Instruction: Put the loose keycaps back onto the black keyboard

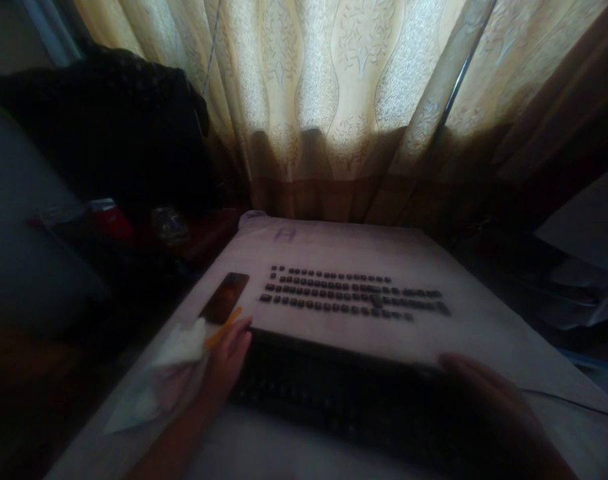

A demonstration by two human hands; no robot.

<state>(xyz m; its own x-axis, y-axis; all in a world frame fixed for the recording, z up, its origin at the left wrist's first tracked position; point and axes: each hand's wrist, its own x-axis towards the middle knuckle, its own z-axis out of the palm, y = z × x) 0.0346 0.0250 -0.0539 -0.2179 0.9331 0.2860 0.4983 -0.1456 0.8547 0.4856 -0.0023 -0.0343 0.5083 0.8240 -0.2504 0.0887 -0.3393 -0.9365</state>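
Note:
A black keyboard [304,383] lies across the near part of the table, with most of its keycaps off; its right part is dark and blurred. My left hand [231,347] grips its left end, the fingers at the far corner. At the right end, my right hand [484,383] holds the keyboard's far edge, smeared by motion and partly in shadow. Beyond the keyboard, loose black keycaps [329,293] are laid out in several rows on the pale cloth. An orange stick-like tool [224,328] lies just past my left hand.
A phone [227,298] and a crumpled whitish cloth or tissue [171,363] lie on the left of the table [354,247]. A cable [569,398] runs off to the right. Patterned curtains [334,100] hang behind, and a dark covered object [104,133] stands at far left.

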